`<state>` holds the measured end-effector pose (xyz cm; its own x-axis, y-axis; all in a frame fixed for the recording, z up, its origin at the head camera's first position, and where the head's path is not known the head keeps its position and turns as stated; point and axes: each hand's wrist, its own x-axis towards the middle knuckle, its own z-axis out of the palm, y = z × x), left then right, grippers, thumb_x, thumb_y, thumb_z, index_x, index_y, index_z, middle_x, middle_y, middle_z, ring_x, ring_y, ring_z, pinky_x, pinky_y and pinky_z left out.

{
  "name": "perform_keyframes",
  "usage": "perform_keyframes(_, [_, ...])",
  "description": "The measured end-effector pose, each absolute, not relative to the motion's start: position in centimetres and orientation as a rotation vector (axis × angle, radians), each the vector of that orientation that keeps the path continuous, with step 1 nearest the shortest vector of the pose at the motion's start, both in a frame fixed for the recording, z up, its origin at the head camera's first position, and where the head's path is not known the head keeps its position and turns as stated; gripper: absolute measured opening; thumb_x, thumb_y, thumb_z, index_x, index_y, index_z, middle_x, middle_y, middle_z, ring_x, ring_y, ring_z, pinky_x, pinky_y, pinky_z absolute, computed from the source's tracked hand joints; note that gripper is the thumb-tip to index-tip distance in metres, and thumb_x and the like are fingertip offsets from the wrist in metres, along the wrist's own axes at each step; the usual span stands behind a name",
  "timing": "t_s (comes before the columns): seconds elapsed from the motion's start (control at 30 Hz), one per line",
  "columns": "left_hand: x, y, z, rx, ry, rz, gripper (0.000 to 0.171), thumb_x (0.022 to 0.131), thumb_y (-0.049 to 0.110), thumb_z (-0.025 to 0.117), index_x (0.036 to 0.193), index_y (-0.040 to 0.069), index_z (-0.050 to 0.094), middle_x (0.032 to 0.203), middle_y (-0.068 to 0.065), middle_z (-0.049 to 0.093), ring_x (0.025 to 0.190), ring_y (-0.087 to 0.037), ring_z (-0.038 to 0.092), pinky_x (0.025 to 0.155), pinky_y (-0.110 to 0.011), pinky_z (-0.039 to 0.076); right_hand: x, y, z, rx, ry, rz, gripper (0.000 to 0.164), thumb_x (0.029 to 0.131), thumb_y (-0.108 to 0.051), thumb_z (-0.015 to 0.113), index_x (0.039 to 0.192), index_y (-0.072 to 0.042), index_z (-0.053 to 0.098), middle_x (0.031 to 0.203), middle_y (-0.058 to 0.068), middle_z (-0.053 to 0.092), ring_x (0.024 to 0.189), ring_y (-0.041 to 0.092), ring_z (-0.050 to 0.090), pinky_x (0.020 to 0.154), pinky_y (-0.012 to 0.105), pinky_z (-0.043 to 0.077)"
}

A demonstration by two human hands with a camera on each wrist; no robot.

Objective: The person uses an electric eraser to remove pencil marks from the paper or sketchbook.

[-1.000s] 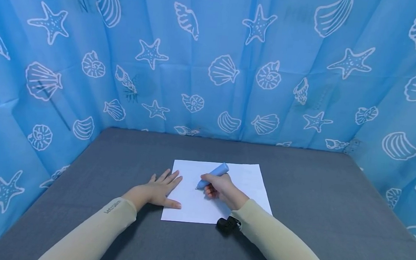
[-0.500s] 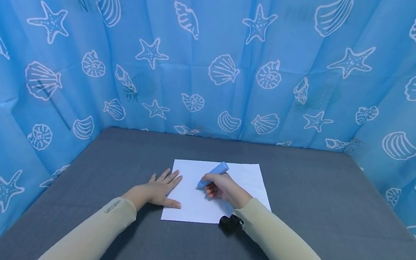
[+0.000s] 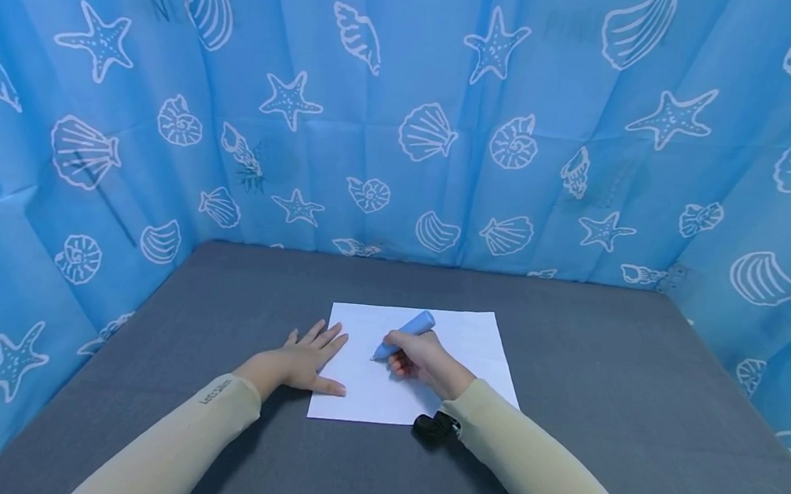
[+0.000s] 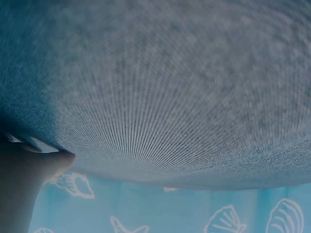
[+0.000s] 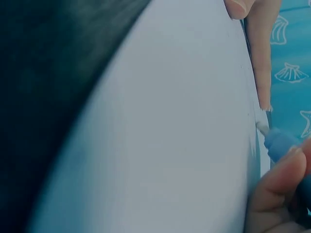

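A sheet of white paper (image 3: 478,348) lies on the grey tabletop in the head view. My right hand (image 3: 424,359) pinches a thick blue pen (image 3: 420,323) in a writing grip, its barrel leaning up to the right. The pale, narrow tip of the pen (image 5: 279,144) points down right at the paper in the right wrist view. Spread and flat, my left hand (image 3: 297,362) rests at the sheet's left edge, with thumb and fingertips over the paper. Part of the left hand (image 4: 29,177) also shows at the lower left of its wrist view.
Grey cloth (image 3: 589,374) covers the tabletop around the sheet. A blue curtain (image 3: 375,151) with white shells and starfish hangs behind and at both sides. Below my right wrist, a small black device (image 3: 432,429) sits close to the sheet's near edge.
My right wrist shifts slightly right and then back left, while the pen's tip stays near the same spot on the paper. The left hand holds its place.
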<state>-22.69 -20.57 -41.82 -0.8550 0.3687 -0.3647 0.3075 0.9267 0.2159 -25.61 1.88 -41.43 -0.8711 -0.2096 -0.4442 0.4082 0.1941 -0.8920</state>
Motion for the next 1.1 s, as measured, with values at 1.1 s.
perform_keyframes(1.1, [-22.83, -20.58, -41.97, 0.488, 2.672, 0.191, 0.103, 0.083, 0.074, 0.052, 0.158, 0.016, 0.011, 0.163, -0.006, -0.001, 0.147, -0.034, -0.007, 0.111, -0.064, 0.001, -25.69, 1.45, -41.42, 0.160, 1.980, -1.742, 0.023, 0.092, -0.020, 0.061, 0.077, -0.002, 0.061, 0.057, 0.003, 0.053, 0.047, 0.009, 0.048, 0.048, 0.020, 0.045])
